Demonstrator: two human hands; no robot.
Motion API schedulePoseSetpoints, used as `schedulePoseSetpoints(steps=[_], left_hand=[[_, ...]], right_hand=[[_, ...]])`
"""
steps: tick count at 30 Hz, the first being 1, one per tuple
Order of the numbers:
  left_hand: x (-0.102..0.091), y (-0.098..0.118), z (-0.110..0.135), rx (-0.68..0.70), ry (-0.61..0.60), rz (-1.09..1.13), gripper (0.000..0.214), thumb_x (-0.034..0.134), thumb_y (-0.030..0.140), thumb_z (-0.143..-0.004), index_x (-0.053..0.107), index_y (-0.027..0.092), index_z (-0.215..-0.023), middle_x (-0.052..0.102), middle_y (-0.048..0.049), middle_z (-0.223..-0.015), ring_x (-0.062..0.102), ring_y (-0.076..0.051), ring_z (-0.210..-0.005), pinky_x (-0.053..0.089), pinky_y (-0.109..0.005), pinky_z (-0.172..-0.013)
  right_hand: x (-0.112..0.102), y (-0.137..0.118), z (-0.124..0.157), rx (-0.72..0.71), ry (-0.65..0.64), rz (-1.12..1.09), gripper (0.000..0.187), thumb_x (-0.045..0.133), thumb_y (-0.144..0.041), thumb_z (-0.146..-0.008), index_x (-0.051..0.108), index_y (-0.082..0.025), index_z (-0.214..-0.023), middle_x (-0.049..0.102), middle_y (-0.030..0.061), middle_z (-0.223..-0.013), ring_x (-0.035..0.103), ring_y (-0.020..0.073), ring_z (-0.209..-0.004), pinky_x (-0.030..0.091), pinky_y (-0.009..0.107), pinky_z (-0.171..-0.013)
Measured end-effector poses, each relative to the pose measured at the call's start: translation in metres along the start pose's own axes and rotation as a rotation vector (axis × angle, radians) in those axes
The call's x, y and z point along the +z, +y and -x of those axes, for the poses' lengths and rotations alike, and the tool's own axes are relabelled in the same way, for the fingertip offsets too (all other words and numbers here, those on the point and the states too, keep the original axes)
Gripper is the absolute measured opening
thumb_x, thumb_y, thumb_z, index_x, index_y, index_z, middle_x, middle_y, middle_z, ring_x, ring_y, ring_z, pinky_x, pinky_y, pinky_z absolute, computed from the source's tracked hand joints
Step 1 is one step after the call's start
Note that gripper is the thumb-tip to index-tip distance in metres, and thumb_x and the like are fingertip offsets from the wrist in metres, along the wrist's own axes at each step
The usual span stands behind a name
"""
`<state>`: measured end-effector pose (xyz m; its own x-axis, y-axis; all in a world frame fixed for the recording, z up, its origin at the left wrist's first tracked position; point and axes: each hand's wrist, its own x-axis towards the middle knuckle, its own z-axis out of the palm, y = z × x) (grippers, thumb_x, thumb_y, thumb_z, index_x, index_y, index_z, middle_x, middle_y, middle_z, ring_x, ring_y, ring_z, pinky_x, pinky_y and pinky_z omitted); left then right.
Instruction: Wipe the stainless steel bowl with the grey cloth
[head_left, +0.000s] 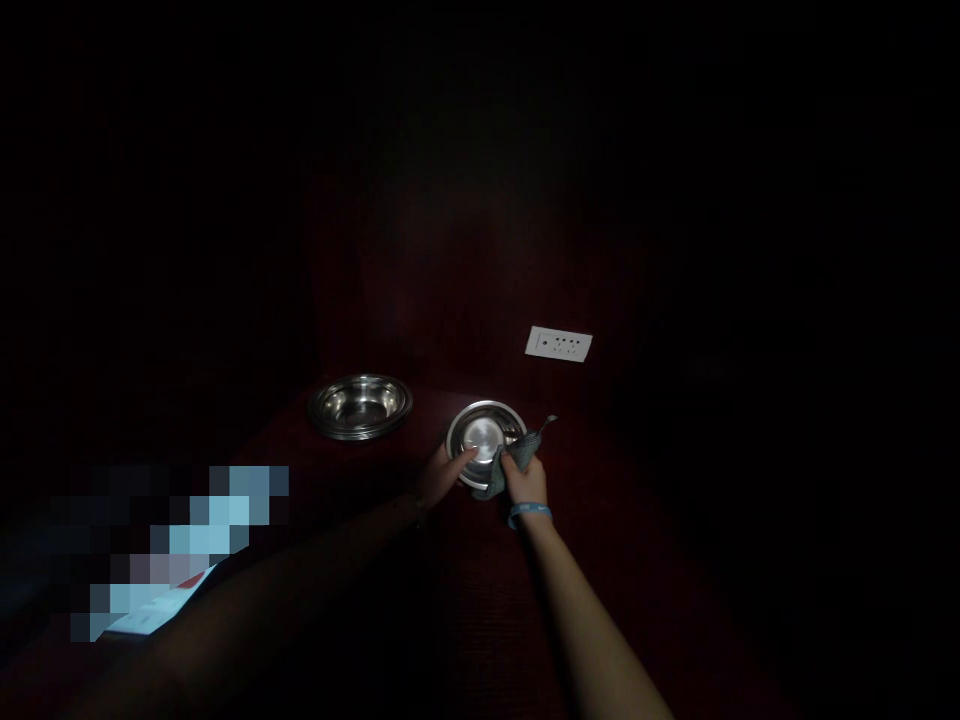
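The scene is very dark. A small steel bowl (482,437) stands on a dark red table (465,590). My left hand (441,473) grips its left rim, thumb on the edge. My right hand (525,480), with a blue band at the wrist, is closed on a grey cloth (517,455) pressed against the bowl's right rim and inner side. One corner of the cloth sticks out to the upper right.
A stack of larger steel bowls (361,405) sits to the left on the table. A white socket plate (559,344) lies behind. A pale paper or card (154,612) lies at the lower left, beside a blurred patch.
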<state>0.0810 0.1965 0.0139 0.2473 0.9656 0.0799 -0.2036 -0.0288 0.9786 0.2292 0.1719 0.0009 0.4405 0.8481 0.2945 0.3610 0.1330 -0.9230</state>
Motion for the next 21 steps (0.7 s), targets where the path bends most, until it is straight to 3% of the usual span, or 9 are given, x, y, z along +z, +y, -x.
schedulePoseSetpoints(steps=[6, 15, 21], left_hand=[[0.002, 0.005, 0.004, 0.114, -0.008, -0.005, 0.059, 0.073, 0.022, -0.063, 0.049, 0.016, -0.116, 0.062, -0.0106, -0.111, 0.059, -0.024, -0.103, 0.046, -0.036, -0.092], [0.001, 0.001, 0.003, 0.091, -0.054, 0.019, 0.068, 0.073, 0.02, -0.062, 0.047, 0.015, -0.124, 0.064, -0.0123, -0.113, 0.057, -0.026, -0.107, 0.046, -0.034, -0.09], [-0.002, -0.008, -0.001, 0.096, -0.087, 0.021, 0.057, 0.073, 0.022, -0.062, 0.056, 0.016, -0.116, 0.068, -0.0109, -0.104, 0.059, -0.028, -0.103, 0.048, -0.035, -0.084]], right_hand=[[-0.001, -0.001, 0.0, 0.008, 0.025, 0.038, 0.018, 0.055, -0.035, -0.071, 0.061, -0.019, -0.076, 0.07, 0.0068, -0.079, 0.066, 0.0201, -0.077, 0.051, 0.028, -0.068], [-0.002, 0.001, -0.001, 0.02, 0.054, 0.036, 0.021, 0.055, -0.036, -0.071, 0.061, -0.018, -0.08, 0.071, 0.0077, -0.082, 0.066, 0.0209, -0.078, 0.052, 0.029, -0.07], [-0.001, 0.002, 0.0, 0.01, 0.038, 0.009, 0.024, 0.055, -0.038, -0.072, 0.061, -0.018, -0.082, 0.071, 0.0077, -0.085, 0.066, 0.0214, -0.082, 0.052, 0.031, -0.073]])
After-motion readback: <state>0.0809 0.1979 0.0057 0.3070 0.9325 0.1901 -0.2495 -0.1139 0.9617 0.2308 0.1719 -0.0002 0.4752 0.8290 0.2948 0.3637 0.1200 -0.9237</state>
